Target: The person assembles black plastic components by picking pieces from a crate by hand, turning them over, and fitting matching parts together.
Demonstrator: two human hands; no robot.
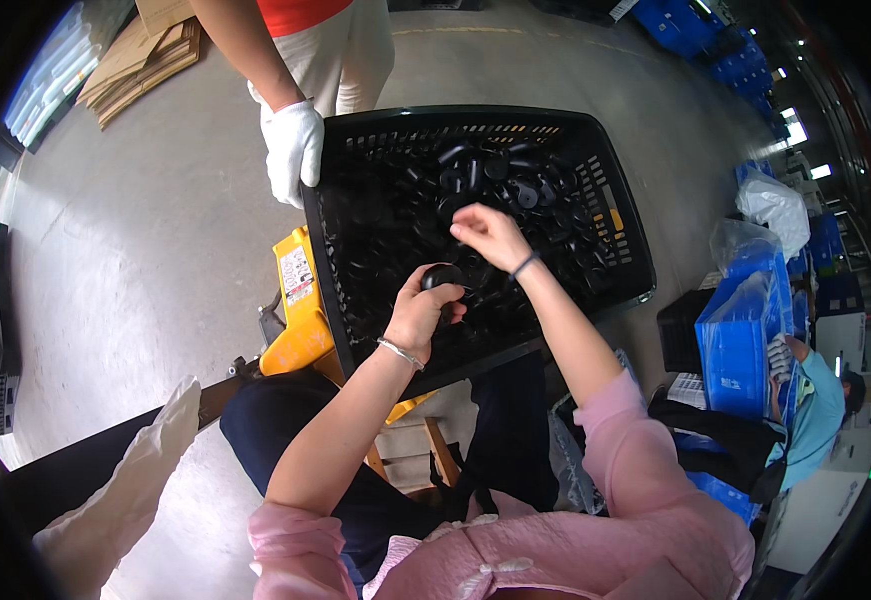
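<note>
A large black crate point(476, 112) with slotted walls holds many loose, glossy black parts point(526, 190), some round and some tube-like; their exact kind is hard to make out. Over its near left part, my left hand point(422, 318) is wrapped round a black round part point(443, 277), its dark domed face turned up. To the right and a little farther off, my right hand point(494, 237) hovers above the heap with thumb and fingertips pinched together. Whatever those fingertips may hold is hidden or too small to see. The two hands are apart.
Another person's white-gloved hand point(293, 150) rests on the crate's far left corner. Beside the crate's left side stands a yellow pallet-jack part point(306, 310). Blue bins point(736, 340) and plastic bags point(774, 210) are at right, where another person point(814, 415) works. Flattened cardboard point(141, 60) lies far left.
</note>
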